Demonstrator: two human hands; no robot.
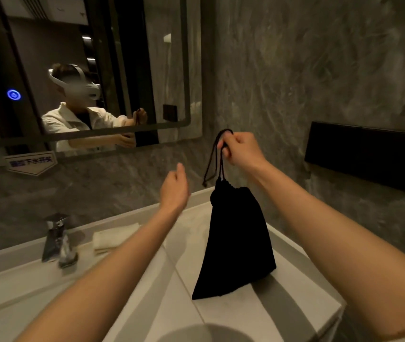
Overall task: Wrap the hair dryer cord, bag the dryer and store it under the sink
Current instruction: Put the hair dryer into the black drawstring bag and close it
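A black drawstring bag (236, 243) hangs full and cinched at its neck, its bottom corner touching the white counter (147, 280). My right hand (239, 148) is shut on the bag's dark drawstring (212, 159), holding it up from above. My left hand (174, 188) hovers to the left of the bag, fingers apart, holding nothing. The hair dryer and its cord are hidden, presumably inside the bag.
A chrome faucet (54, 239) and a folded white towel (115, 236) sit at the counter's left. The sink basin (201, 333) shows at the bottom edge. A mirror (85, 70) hangs on the left wall, a black wall box (366, 154) on the right.
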